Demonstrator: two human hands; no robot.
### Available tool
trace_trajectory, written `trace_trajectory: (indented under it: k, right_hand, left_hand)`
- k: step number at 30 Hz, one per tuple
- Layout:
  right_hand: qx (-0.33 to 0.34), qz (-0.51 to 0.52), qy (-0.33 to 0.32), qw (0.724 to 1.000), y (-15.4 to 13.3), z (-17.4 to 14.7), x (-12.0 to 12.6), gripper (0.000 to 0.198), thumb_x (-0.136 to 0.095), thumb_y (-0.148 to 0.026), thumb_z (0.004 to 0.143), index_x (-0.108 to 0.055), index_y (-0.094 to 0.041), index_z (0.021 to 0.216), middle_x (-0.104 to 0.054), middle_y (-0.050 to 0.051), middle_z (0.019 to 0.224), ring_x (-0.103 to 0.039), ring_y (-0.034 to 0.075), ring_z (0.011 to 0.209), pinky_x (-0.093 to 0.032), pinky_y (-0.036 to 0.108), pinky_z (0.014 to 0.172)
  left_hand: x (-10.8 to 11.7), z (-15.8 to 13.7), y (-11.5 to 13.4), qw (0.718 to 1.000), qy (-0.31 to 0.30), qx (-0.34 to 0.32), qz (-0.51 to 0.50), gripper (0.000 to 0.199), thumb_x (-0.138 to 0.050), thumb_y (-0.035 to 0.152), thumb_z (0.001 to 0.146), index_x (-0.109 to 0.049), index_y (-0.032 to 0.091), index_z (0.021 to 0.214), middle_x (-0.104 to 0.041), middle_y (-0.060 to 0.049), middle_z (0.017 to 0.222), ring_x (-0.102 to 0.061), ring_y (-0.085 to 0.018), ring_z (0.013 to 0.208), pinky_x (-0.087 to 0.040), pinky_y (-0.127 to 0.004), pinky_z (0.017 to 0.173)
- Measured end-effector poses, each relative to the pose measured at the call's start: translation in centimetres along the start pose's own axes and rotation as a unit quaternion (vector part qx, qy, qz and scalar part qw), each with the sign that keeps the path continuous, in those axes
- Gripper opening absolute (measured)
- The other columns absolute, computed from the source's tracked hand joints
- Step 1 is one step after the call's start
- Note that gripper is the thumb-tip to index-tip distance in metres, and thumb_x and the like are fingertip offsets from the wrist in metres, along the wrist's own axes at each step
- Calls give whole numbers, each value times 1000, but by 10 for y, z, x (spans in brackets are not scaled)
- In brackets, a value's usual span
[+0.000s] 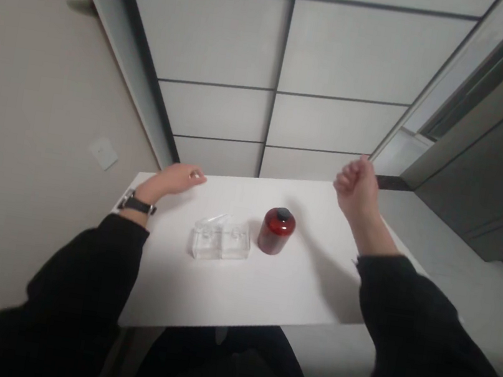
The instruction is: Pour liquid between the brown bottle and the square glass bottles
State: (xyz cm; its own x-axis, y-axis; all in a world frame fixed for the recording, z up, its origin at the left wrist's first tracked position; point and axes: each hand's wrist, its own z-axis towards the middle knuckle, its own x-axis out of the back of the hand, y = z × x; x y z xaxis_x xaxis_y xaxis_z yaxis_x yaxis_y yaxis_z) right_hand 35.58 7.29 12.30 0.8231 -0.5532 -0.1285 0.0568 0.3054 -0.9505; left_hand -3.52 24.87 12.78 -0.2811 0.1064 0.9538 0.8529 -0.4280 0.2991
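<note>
A red, see-through bottle (274,233) with a black cap stands upright near the middle of the white table (235,299). Left of it sits a clear plastic container (224,241) with two compartments; a clear flap sticks up at its back left. My left hand (175,178), with a dark watch on the wrist, hovers over the table's far left part, fingers curled towards the thumb and no object seen in them. Raised above the far right part, my right hand (357,184) is curled into a loose fist with nothing visible inside. Neither hand touches the bottle or the container.
White sliding panels (235,41) with dark strips rise behind the table. A plain wall (25,148) with a white switch plate (103,154) is on the left. To the right are pale floor (414,238) and a grey cabinet (498,150).
</note>
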Motion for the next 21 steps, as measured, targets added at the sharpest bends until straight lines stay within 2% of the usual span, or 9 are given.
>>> trace_trajectory:
  k: [2,4,6,9,11,14,17,21]
  right_hand:
    - [-13,28,3,1000,24,-30,-1,61,-72,-69,90,-39,-25,64,-32,-7,62,-29,10,55,-23,27,49]
    - [-25,-31,28,999,52,-72,11,60,-74,-70,87,-45,-24,61,-38,-5,62,-35,11,58,-28,28,52]
    - [-68,-89,69,991,76,-112,30,60,-70,-74,87,-52,-23,61,-44,-3,63,-39,12,60,-30,29,54]
    - [-135,-80,162,974,94,-145,49,56,-76,-75,80,-58,-23,67,-52,-2,68,-46,14,63,-33,30,56]
    - [-147,-74,184,969,93,-150,50,58,-78,-77,76,-58,-23,67,-51,-3,69,-46,14,64,-33,31,57]
    - [-138,-155,132,969,81,-146,40,66,-68,-87,79,-57,-24,66,-48,-2,64,-43,15,62,-34,33,59]
    - [-132,-244,92,956,73,-145,35,75,-56,-97,81,-57,-24,66,-47,-1,60,-44,17,62,-35,35,62]
    - [-150,-240,125,951,75,-150,40,77,-59,-100,76,-58,-23,66,-51,-1,63,-46,18,65,-36,35,63]
  left_hand:
    - [-19,-34,-9,999,-18,-17,-35,41,-66,46,94,-77,20,124,-80,-11,123,-74,-27,98,-54,-34,88]
    - [-39,-62,-16,998,-18,-16,-65,48,-58,47,97,-73,21,134,-75,-13,135,-74,-26,103,-55,-39,99]
    - [-57,-77,-21,995,-20,-13,-97,49,-51,48,100,-74,20,133,-74,-13,135,-74,-25,104,-57,-41,102]
    - [-75,-79,-27,990,-30,-14,-140,47,-50,47,101,-75,20,130,-74,-13,134,-74,-25,108,-61,-40,98]
    - [-83,-76,-30,985,-37,-20,-164,46,-50,48,102,-75,22,132,-74,-12,136,-74,-25,112,-61,-39,98]
    - [-91,-74,-37,982,-44,-22,-184,43,-57,47,101,-77,23,130,-75,-11,132,-74,-25,107,-61,-42,100]
    - [-96,-78,-43,980,-45,-21,-190,37,-63,44,98,-81,21,121,-77,-11,125,-74,-24,102,-59,-43,103]
    - [-98,-82,-48,980,-39,-25,-196,31,-67,43,98,-84,23,114,-76,-11,125,-73,-25,109,-59,-42,103]
